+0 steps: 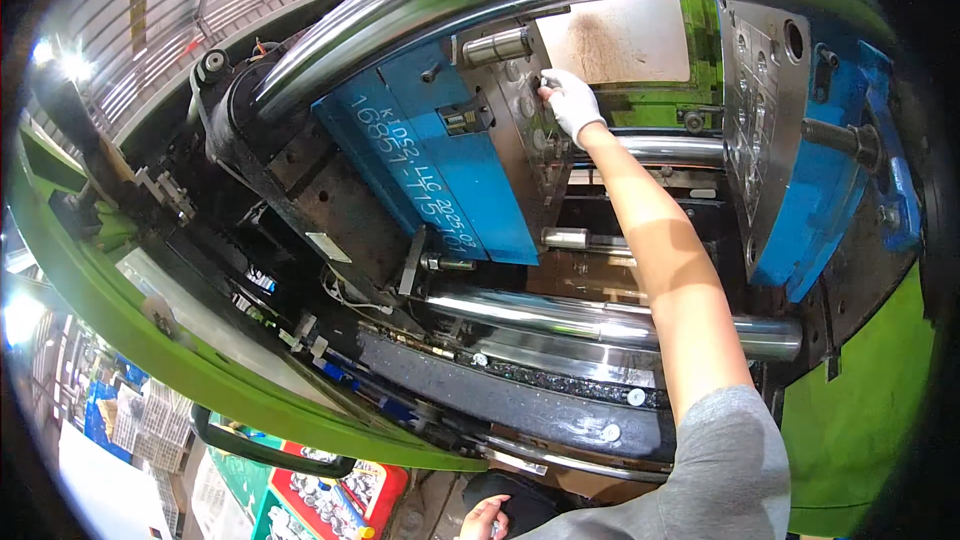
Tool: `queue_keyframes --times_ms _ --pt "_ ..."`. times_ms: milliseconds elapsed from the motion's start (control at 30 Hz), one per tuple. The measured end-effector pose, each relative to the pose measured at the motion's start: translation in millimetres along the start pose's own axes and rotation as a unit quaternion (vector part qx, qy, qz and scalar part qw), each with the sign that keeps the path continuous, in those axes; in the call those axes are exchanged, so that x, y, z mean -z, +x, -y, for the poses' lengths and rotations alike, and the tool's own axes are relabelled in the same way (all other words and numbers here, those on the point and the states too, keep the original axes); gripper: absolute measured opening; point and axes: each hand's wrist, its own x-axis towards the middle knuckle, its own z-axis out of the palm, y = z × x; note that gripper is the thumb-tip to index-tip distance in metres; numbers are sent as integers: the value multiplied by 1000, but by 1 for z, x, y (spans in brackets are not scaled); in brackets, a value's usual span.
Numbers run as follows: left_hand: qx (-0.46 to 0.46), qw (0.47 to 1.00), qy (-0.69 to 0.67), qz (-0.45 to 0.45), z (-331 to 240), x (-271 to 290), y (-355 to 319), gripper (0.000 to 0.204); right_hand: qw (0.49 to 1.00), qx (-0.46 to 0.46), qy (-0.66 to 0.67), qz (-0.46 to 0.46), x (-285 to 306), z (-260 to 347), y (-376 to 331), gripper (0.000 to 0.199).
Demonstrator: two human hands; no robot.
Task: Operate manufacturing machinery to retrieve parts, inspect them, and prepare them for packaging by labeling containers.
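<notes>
My right hand (572,105), in a white glove with bare fingertips, reaches into an injection moulding machine. Its fingers are pinched together against the steel face of the left mould half (528,125), near the round cavities; anything between the fingertips is too small to make out. This mould half has a blue side (440,170) with white handwriting. Across the gap stands the other mould half (755,110), its cavities facing left. Low in the view, close to my body, my left hand (485,518) is curled beside a black object; what it holds, if anything, is hidden.
Thick polished tie bars (560,318) run above and below the mould. Steel guide pins (497,47) stick out of the left half. A green guard door with a black handle (270,455) curves at the left. A red tray (385,495) of small metallic parts stands below.
</notes>
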Motion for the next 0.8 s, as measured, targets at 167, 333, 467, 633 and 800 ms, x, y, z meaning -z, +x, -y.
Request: queue_keyframes --times_ms 167,333,467,633,800 --pt "-9 1000 11 -1 0 1 -1 28 989 83 -115 -49 -5 -3 5 32" --pt "-56 996 68 0 3 1 0 26 982 90 -123 -115 -14 -2 -3 31" --pt "-228 945 234 -22 6 -3 -1 21 982 -11 -132 -132 -26 7 -15 29" --pt "1 1000 -21 15 11 7 2 18 938 22 -345 4 -14 25 -40 53" --pt "4 998 -46 44 25 23 8 25 958 12 -266 -110 35 90 -86 39"
